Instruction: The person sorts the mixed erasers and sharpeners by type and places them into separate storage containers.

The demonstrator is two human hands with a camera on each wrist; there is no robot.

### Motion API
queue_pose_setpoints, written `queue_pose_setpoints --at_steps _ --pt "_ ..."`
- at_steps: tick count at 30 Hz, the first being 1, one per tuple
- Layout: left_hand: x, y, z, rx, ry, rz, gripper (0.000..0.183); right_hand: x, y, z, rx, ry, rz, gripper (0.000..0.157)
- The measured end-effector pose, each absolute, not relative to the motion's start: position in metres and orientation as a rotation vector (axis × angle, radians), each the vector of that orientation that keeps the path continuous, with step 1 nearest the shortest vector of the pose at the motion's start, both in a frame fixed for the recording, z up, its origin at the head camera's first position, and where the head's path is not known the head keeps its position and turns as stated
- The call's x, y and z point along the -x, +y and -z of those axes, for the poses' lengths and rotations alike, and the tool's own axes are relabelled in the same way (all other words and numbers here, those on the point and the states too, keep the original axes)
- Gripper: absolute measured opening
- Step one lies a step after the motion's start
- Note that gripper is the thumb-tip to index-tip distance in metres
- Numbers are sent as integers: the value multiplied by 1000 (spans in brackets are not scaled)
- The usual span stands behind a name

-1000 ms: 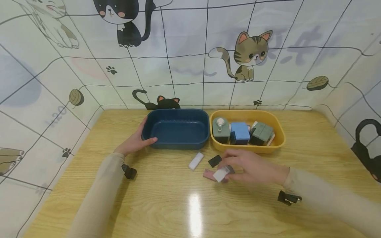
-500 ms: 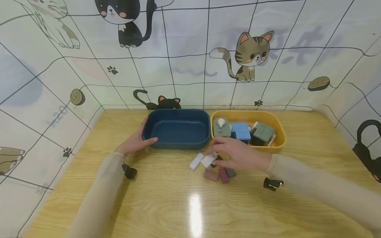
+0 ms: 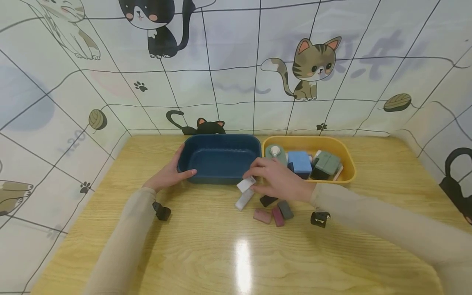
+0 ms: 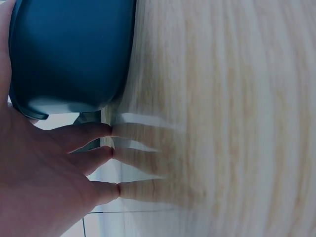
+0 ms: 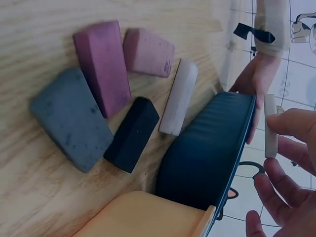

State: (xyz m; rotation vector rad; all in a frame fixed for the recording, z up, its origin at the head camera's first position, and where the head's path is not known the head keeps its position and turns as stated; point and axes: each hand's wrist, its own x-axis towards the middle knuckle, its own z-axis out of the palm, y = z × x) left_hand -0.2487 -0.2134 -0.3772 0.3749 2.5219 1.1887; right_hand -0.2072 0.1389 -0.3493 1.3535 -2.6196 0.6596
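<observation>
My right hand (image 3: 282, 179) pinches a white eraser (image 5: 270, 126) between thumb and fingers, just above the near right rim of a dark blue bin (image 3: 206, 179). At that bin's left end, my left hand (image 3: 167, 174) holds on, thumb over the front rim. Its other fingers (image 4: 94, 160) reach down beside the bin to the table in the left wrist view. Below my right hand lie a second white eraser (image 3: 243, 200), a black one (image 5: 133, 134), a pale pink one (image 3: 262, 216), a plum one (image 5: 104, 69) and a grey one (image 5: 74, 121).
A yellow bin (image 3: 349, 176) stands right beside the blue one. Inside it are a green pump bottle (image 3: 274, 150), a blue box-shaped item (image 3: 299, 162) and a green blocky item (image 3: 326, 164). Behind the wooden table (image 3: 191, 246) hangs a cat-print backdrop (image 3: 236, 82).
My right hand has carried the white eraser up and left from beside the other erasers to the blue bin's front rim. The plum and grey erasers have come into view. My left hand stays put.
</observation>
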Motion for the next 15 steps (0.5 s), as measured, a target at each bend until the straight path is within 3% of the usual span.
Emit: queue_pose_setpoints --at_steps 6,15 --pt "264 -224 404 -378 2579 -1157 102 221 129 351 -1238 -2680 -703 28" --pt "264 -224 406 -368 2579 -1158 101 231 110 358 -1007 -2783 -637 27"
